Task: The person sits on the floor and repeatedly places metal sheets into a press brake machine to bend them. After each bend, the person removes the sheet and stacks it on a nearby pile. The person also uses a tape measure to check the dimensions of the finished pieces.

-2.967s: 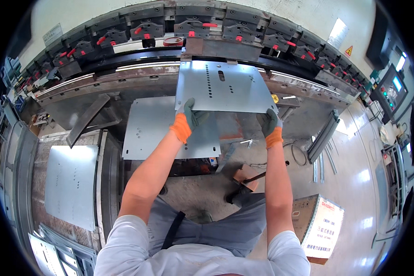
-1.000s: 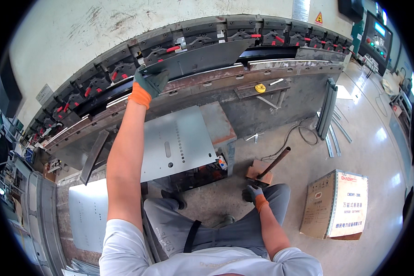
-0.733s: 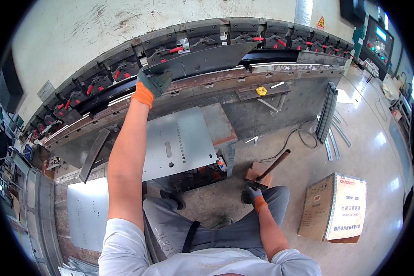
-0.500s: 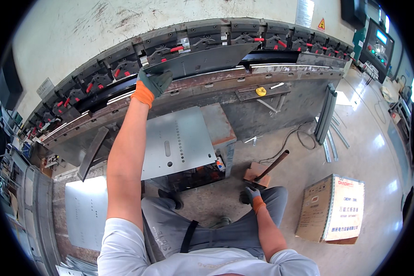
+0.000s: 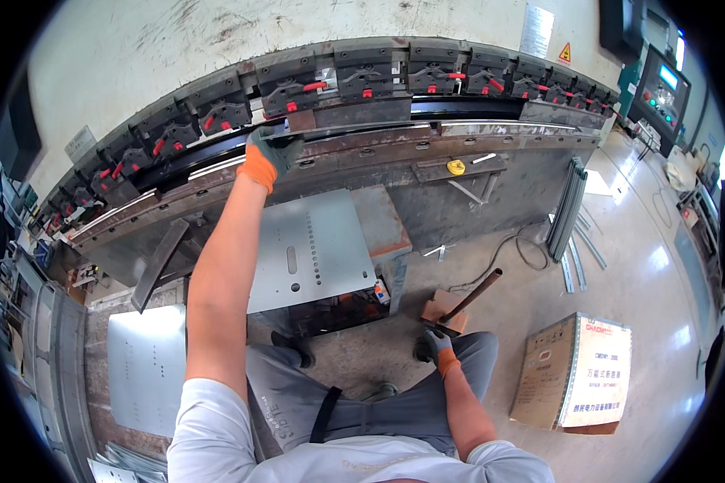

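Observation:
At the press brake (image 5: 366, 80), my left hand (image 5: 272, 153), in a dark glove with an orange cuff, grips the near left edge of a thin metal sheet (image 5: 354, 127). The sheet lies almost edge-on between the upper tooling and the lower die, so little of its face shows. My left arm is stretched out. My right hand (image 5: 439, 344), gloved in grey with an orange cuff, rests by my right knee with its fingers stretched forward, apparently holding nothing. Just beyond it stands a foot pedal (image 5: 445, 312) with a rusty upright pipe (image 5: 479, 293).
A perforated metal sheet (image 5: 310, 249) lies on a low bench in front of me. Another sheet (image 5: 145, 366) lies at the left. A cardboard box (image 5: 544, 386) stands at the right. Bent metal strips (image 5: 568, 211) lean on the machine; a yellow tape measure (image 5: 456, 167) sits on a bracket.
The sheet at the press brake has tipped from showing its broad face to nearly edge-on. My left hand has moved slightly down and right with it. My right hand stays by my knee.

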Demonstrator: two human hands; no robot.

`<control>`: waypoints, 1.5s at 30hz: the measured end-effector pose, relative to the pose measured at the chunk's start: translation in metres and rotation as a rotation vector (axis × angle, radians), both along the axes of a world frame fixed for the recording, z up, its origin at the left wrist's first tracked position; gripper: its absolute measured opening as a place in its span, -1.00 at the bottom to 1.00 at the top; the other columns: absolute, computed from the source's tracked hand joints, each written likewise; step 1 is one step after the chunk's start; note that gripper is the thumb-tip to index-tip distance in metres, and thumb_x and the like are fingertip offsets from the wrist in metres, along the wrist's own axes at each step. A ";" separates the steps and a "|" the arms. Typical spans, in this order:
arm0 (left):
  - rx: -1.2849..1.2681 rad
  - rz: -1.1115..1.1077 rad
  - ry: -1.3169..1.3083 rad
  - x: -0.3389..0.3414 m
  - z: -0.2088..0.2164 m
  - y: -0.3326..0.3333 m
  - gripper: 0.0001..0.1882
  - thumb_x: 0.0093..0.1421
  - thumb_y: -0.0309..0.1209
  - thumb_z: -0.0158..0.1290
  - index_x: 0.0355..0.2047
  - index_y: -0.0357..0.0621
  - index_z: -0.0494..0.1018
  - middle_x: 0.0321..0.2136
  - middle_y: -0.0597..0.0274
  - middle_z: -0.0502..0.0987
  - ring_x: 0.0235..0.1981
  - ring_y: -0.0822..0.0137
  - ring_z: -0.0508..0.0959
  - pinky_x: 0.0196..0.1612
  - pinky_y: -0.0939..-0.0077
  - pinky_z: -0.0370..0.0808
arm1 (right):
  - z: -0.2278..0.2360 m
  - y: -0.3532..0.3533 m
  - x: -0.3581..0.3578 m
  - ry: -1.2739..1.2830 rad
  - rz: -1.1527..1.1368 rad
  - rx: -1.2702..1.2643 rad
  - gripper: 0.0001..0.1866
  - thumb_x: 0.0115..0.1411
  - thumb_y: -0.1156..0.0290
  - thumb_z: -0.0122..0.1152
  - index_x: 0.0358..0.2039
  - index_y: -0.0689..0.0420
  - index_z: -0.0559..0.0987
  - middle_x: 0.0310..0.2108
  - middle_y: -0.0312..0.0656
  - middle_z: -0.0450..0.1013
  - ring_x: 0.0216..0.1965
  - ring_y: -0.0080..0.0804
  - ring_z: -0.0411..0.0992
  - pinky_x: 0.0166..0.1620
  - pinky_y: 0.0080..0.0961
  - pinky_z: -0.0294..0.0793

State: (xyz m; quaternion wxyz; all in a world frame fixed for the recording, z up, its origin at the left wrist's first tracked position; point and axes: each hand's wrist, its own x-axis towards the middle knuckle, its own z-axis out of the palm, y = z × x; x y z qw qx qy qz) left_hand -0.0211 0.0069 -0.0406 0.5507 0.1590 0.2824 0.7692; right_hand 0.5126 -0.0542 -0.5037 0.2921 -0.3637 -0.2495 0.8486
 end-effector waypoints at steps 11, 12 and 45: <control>0.007 0.008 -0.033 0.175 -0.167 -0.051 -0.91 0.16 -0.40 0.02 -0.38 -0.15 0.42 -0.36 0.16 0.54 -0.28 0.17 0.60 -0.15 0.15 0.57 | 0.237 -0.033 -0.120 0.104 -0.091 0.963 -0.32 0.20 0.47 0.24 0.31 0.25 0.23 0.15 -0.11 0.38 0.15 -0.39 0.36 0.15 -0.45 0.37; -0.039 -0.047 -0.085 0.228 -0.152 -0.046 -0.91 0.15 -0.43 0.01 -0.38 -0.17 0.43 -0.38 0.16 0.53 -0.34 0.16 0.57 -0.18 0.18 0.56 | 0.244 -0.025 -0.123 0.034 -0.187 0.968 -0.31 0.19 0.48 0.25 0.31 0.25 0.23 0.16 -0.11 0.37 0.14 -0.38 0.37 0.15 -0.44 0.38; -0.042 0.162 0.022 0.136 -0.175 -0.141 -0.63 0.30 -0.19 0.04 -0.02 -0.17 0.42 -0.18 0.12 0.59 -0.15 0.13 0.63 -0.05 0.15 0.63 | 0.274 0.129 -0.141 0.540 -0.011 0.290 -0.72 0.24 0.47 0.03 -0.08 0.34 0.50 -0.16 0.02 0.56 -0.14 -0.07 0.58 -0.12 -0.14 0.67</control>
